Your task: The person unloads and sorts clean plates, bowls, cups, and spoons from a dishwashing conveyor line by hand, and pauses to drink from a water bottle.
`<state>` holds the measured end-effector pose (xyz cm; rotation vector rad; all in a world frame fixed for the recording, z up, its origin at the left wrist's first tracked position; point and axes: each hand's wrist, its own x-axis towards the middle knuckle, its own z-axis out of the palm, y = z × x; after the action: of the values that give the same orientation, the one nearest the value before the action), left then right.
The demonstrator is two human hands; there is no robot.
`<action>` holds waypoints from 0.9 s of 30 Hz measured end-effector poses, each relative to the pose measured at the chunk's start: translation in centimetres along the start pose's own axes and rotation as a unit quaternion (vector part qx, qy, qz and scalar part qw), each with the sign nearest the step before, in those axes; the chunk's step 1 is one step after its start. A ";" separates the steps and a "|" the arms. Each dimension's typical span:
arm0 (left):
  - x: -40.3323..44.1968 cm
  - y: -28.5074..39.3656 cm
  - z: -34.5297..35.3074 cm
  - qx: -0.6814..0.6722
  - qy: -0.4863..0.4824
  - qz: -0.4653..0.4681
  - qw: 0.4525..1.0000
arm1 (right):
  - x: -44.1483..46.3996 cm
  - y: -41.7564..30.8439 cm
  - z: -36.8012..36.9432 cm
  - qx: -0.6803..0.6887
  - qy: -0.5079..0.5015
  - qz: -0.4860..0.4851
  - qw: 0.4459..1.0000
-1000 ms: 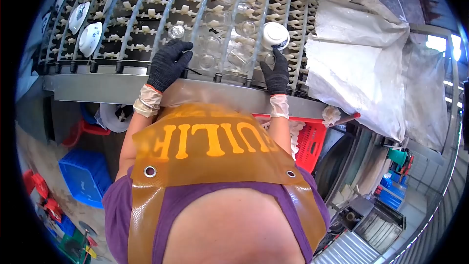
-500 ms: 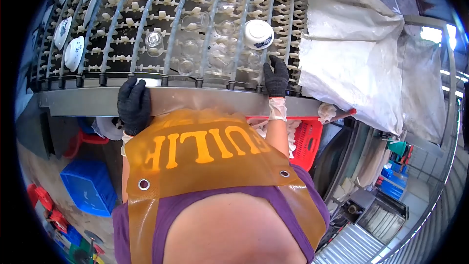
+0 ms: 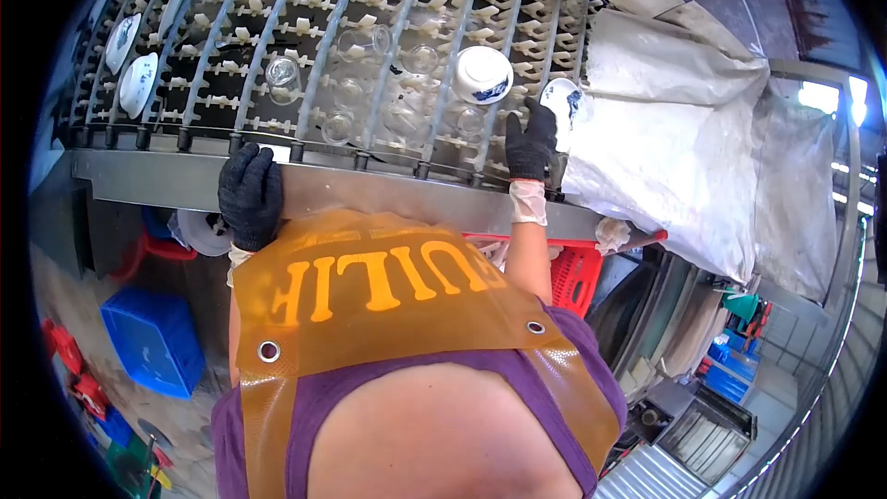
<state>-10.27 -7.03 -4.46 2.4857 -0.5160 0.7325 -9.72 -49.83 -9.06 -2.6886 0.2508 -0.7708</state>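
My left hand, in a black glove, rests at the conveyor's metal front edge with its fingers curled together. A white piece shows beside its fingertips; what it is, and how firmly it is held, is hard to see. My right hand, also black-gloved, reaches over the belt's right end with fingers apart. Its fingertips meet the left rim of a white plate with blue pattern, beside the curtain. Just left of that hand, an upside-down white bowl with blue pattern sits on the belt.
Several clear glasses lie among the pegs of the conveyor belt. Patterned dishes stand tilted at the left. A whitish curtain hangs at the right. Below are a red crate and a blue bin.
The blue-patterned plate has come into view by the curtain at my right hand. That hand has shifted slightly right. Bowl, glasses and dishes have moved a little left; my left hand stays at the edge.
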 end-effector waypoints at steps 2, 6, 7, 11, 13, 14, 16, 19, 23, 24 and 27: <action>0.3 0.6 0.1 -0.004 0.008 -0.001 1.000 | -0.5 0.4 -0.7 -0.072 0.011 0.043 0.996; 0.2 1.1 0.5 0.005 -0.007 -0.003 1.000 | -1.2 5.7 -0.3 -0.071 0.036 0.094 0.992; 0.1 1.1 0.7 0.003 -0.009 -0.001 1.000 | -1.2 7.8 0.2 -0.070 0.038 0.094 0.992; -0.1 1.5 1.3 0.019 -0.009 -0.007 1.000 | 1.4 12.8 -0.1 -0.155 -0.057 0.272 0.948; -0.1 1.7 1.3 0.011 -0.006 -0.011 1.000 | 1.8 16.7 0.9 -0.088 -0.058 0.316 0.943; -0.1 2.0 1.4 0.016 -0.004 -0.007 1.000 | 1.5 19.7 2.0 -0.061 -0.037 0.294 0.953; 0.0 2.4 1.6 0.021 0.000 -0.007 1.000 | 3.3 18.6 0.4 -0.001 -0.080 0.302 0.950; 0.3 3.1 1.7 0.023 -0.001 -0.003 1.000 | 5.3 13.9 -2.1 0.209 -0.008 0.289 0.934; 0.3 3.8 1.8 0.024 -0.036 -0.004 0.999 | 6.3 6.7 -5.0 0.446 -0.003 0.293 0.846; 0.2 3.9 2.1 0.041 -0.032 -0.004 0.999 | 6.0 7.1 -5.0 0.423 -0.017 0.320 0.847; 0.0 4.2 2.4 0.016 -0.016 -0.003 1.000 | 2.8 11.8 -4.4 0.064 -0.197 0.168 0.964</action>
<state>-11.35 -11.74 -4.73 2.5310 -0.5116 0.7041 -10.71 -62.72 -8.46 -2.5102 0.5173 -0.1410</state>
